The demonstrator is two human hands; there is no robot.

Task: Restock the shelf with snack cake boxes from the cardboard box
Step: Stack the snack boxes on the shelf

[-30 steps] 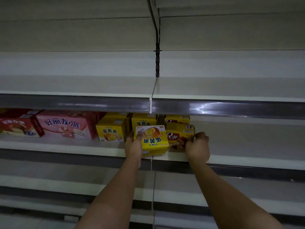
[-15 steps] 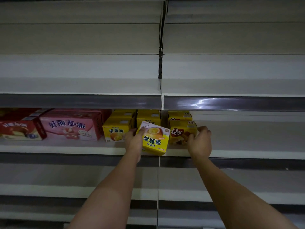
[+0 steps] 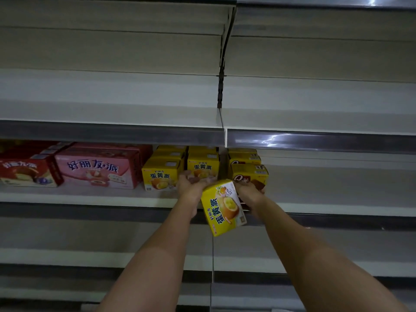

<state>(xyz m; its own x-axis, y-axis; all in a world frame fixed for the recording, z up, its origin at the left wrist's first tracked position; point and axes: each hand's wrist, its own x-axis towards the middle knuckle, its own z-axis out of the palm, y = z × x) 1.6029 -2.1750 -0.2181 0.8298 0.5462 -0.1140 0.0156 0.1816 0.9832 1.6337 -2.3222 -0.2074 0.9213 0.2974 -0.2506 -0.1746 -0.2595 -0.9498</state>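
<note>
A yellow snack cake box (image 3: 222, 208) hangs tilted on its side in front of the shelf's front edge (image 3: 112, 200), between my two hands. My left hand (image 3: 192, 188) touches its upper left corner, fingers loosely curled above it. My right hand (image 3: 247, 193) is at the box's upper right, fingers curled on the front brown-and-yellow Q box (image 3: 249, 175) on the shelf. Part of that hand is hidden behind the yellow box. More yellow boxes (image 3: 161, 176) stand in rows behind my hands.
On the left of the same shelf lie a pink box (image 3: 99, 168) and a red box (image 3: 24, 172). The upper shelf's grey price rail (image 3: 112, 134) overhangs the boxes. Bare shelf board (image 3: 337, 188) extends to the right, with lower shelves below.
The yellow box has tipped further, turned on its side and dropped below the shelf edge. Both hands have drawn closer together. The camera has moved closer and tilted up.
</note>
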